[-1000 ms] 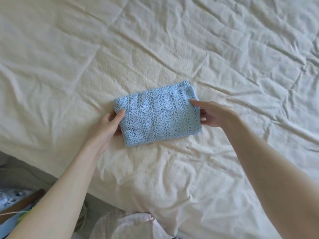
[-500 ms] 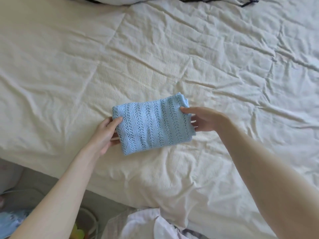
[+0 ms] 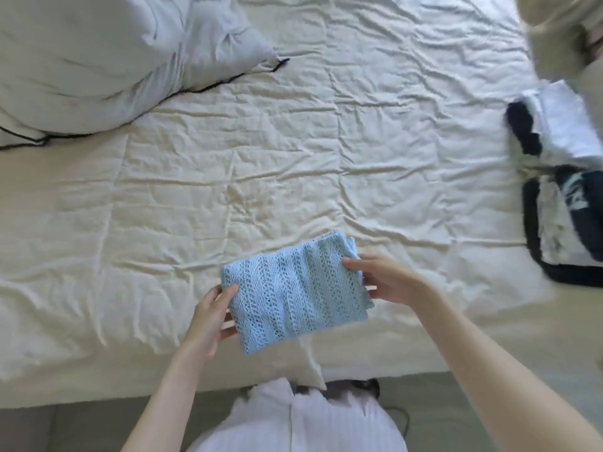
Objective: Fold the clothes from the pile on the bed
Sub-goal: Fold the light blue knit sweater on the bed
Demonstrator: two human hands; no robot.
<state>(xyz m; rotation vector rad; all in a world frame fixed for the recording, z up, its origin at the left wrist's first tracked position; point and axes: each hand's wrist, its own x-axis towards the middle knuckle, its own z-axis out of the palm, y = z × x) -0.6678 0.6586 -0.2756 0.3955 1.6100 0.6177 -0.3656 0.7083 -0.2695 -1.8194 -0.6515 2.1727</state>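
A light blue knitted garment, folded into a small rectangle, is held near the bed's front edge. My left hand grips its left end with the thumb on top and fingers underneath. My right hand grips its right end the same way. The garment looks lifted a little off the cream bedspread.
A pale grey pillow lies at the back left. Folded dark and white clothes are stacked at the right edge, with a beige garment behind them. My white top and the grey floor show at the bottom.
The view has swung up and back, bringing the pillow and the stacks on the right into sight. Both hands keep hold of the blue garment, which has come up off the bedspread.
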